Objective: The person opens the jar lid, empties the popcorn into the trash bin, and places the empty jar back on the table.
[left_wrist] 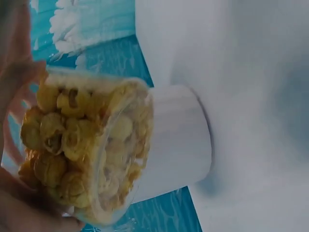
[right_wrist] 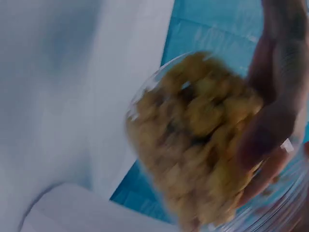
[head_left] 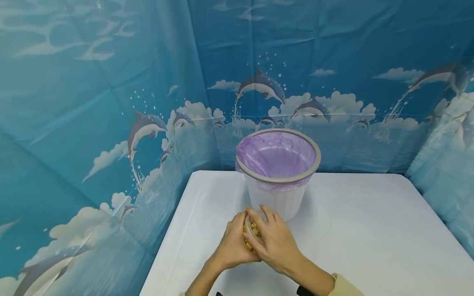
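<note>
A clear round jar (head_left: 255,225) full of yellow popcorn is held between both hands, just in front of the white bin. The left hand (head_left: 232,242) grips it from the left side. Curled over its upper end and right side is the right hand (head_left: 277,242), thumb on the near side. In the left wrist view the jar (left_wrist: 72,140) lies tilted, its clear base toward the bin. Popcorn packs the jar (right_wrist: 198,130) in the right wrist view, blurred, with clear ridges at lower right. Fingers hide most of the jar's top; whether a lid is there I cannot tell.
A white bin (head_left: 275,201) with a grey rim and a purple bag (head_left: 281,156) lining it stands behind the hands on a white-covered table (head_left: 363,230). Blue dolphin-print curtains (head_left: 155,82) enclose the table at the back and sides.
</note>
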The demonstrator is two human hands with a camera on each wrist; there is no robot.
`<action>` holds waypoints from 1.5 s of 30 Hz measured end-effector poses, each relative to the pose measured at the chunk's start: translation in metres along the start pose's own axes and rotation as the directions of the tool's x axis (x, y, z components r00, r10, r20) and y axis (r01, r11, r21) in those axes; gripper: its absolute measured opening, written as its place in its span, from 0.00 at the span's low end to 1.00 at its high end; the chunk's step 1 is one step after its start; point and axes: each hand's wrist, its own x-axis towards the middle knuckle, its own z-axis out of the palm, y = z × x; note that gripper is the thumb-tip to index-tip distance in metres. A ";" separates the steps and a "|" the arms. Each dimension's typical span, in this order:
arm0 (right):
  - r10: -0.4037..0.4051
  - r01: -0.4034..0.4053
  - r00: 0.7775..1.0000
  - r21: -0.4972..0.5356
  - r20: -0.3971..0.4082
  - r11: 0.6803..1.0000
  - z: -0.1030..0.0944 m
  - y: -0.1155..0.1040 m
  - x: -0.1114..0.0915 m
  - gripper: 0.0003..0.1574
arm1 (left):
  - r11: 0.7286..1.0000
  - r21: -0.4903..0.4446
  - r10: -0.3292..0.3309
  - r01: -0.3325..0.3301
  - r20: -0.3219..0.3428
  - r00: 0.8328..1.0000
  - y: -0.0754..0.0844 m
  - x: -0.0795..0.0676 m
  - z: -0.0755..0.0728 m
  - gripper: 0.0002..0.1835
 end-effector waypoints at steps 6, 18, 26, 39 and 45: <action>0.236 -0.235 0.972 -0.036 0.007 0.971 0.000 -0.021 0.004 0.41 | 0.997 0.081 0.015 -0.008 -0.089 0.996 0.005 -0.006 0.013 0.57; -0.500 0.504 0.861 0.027 -0.093 0.863 -0.011 0.012 -0.007 0.39 | 0.798 -0.601 0.290 -0.037 0.330 0.898 -0.023 0.002 -0.015 0.50; -0.389 0.380 0.917 0.104 0.092 0.919 -0.026 0.019 -0.016 0.43 | 0.872 -0.488 0.091 0.041 0.244 0.966 -0.017 -0.001 -0.002 0.52; -0.099 0.101 0.994 -0.074 0.040 0.992 0.002 0.004 -0.003 0.30 | 0.967 -0.243 -0.090 0.072 -0.065 0.994 -0.006 -0.009 0.035 0.56; -0.443 0.425 0.891 0.159 0.099 0.891 -0.019 0.029 -0.005 0.36 | 0.859 -0.510 0.051 0.045 0.173 0.984 -0.021 -0.004 0.009 0.58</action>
